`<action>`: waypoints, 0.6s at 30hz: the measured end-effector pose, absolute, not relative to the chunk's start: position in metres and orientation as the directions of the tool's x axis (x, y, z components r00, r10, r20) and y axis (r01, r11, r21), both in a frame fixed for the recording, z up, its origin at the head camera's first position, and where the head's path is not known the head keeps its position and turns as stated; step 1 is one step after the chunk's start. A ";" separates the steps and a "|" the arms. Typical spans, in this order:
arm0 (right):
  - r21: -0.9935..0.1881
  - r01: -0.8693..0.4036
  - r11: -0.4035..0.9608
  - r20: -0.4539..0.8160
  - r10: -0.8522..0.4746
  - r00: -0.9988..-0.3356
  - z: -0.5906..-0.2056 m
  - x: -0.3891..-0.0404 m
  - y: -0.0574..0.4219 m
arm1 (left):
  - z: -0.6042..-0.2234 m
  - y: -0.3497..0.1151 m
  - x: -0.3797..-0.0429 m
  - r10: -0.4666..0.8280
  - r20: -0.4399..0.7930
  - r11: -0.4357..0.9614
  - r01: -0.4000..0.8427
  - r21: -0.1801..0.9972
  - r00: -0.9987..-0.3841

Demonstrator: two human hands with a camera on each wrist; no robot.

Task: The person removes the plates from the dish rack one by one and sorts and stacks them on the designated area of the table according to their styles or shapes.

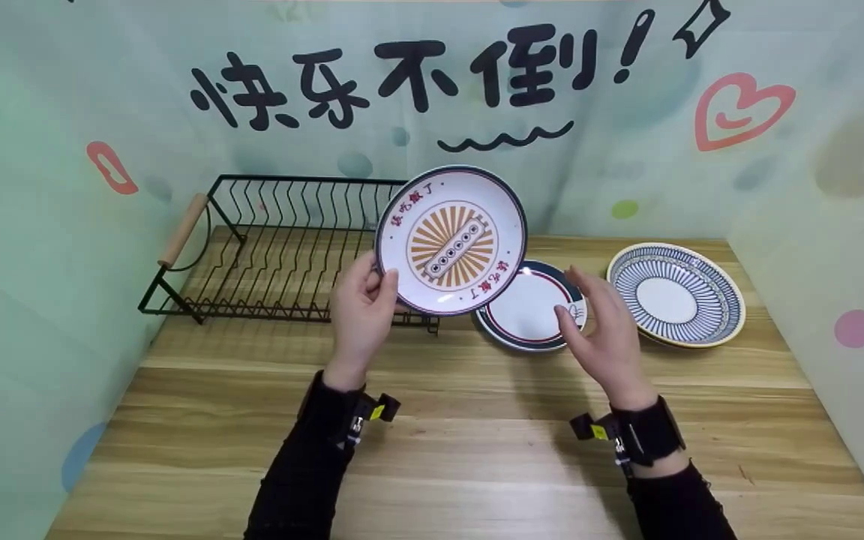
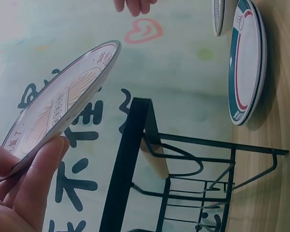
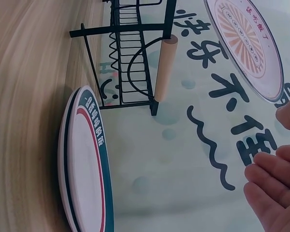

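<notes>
In the head view my left hand pinches the lower left rim of a round plate, thumb on its face and fingers behind. The plate is white with a dark rim, orange rays and red lettering, and it is raised in front of the dish rack. My right hand holds nothing; its thumb and fingers are spread apart, off the plate's right side. Behind that hand lies a white plate with a dark green and red border, on the table and partly covered by the raised plate and my fingers.
At the right, a blue-and-white patterned dish with a yellowish edge rests on the wooden table. The black wire rack has a wooden handle on its left end. A printed cloth backdrop rises behind and on both sides.
</notes>
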State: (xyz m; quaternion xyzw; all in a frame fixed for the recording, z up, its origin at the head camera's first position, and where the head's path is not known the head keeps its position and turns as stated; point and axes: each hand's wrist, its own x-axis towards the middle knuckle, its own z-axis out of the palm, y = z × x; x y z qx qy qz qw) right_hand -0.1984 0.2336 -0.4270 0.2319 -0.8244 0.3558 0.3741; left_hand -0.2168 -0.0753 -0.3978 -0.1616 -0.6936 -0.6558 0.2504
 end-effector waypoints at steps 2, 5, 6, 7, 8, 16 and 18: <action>-0.412 -0.647 0.641 0.782 -0.116 -0.613 -0.426 -0.198 0.233 | -0.399 -0.073 -0.216 -0.089 0.561 0.089 0.554 0.827 -0.823; -0.413 -0.645 0.643 0.780 -0.116 -0.615 -0.425 -0.198 0.233 | -0.401 -0.069 -0.215 -0.062 0.559 0.080 0.554 0.829 -0.827; -0.413 -0.644 0.644 0.780 -0.115 -0.615 -0.425 -0.198 0.233 | -0.402 -0.068 -0.215 -0.055 0.557 0.079 0.553 0.830 -0.829; -0.413 -0.643 0.645 0.780 -0.115 -0.615 -0.425 -0.198 0.233 | -0.402 -0.067 -0.215 -0.048 0.558 0.077 0.553 0.829 -0.829; -0.412 -0.643 0.646 0.780 -0.114 -0.615 -0.424 -0.197 0.233 | -0.403 -0.066 -0.214 -0.042 0.558 0.072 0.555 0.829 -0.829; -0.422 -0.651 0.631 0.790 -0.096 -0.605 -0.424 -0.196 0.232 | -0.408 -0.057 -0.211 0.018 0.557 0.042 0.558 0.829 -0.830; -0.426 -0.654 0.625 0.792 -0.092 -0.604 -0.424 -0.196 0.232 | -0.410 -0.054 -0.211 0.034 0.556 0.045 0.557 0.830 -0.831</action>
